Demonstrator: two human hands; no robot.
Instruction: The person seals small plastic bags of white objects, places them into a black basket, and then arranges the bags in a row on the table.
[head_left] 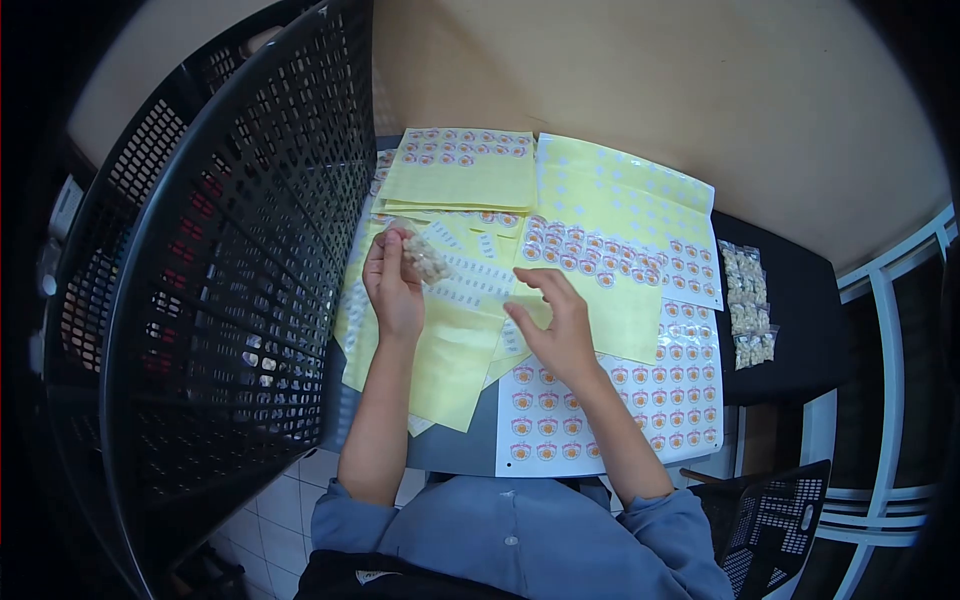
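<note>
My left hand (393, 285) pinches a small clear plastic bag (428, 262) filled with pale, nut-like pieces, held above the papers. A short way to the right, my right hand (553, 322) has its thumb and fingers curved apart, with nothing visible between them. Below and between the hands lie strips of small printed labels (475, 282) on yellow backing paper (450, 365). Beside them is a yellow sheet partly covered with round orange-and-pink stickers (590, 250). A full white sheet of the same stickers (610, 425) lies under my right forearm.
A tall black plastic basket (240, 250) stands along the left side. More yellow sticker sheets (460, 180) lie at the back against the wall. Several filled bags (747, 290) rest on a black surface (800, 320) at the right. A black chair (775, 525) is at the lower right.
</note>
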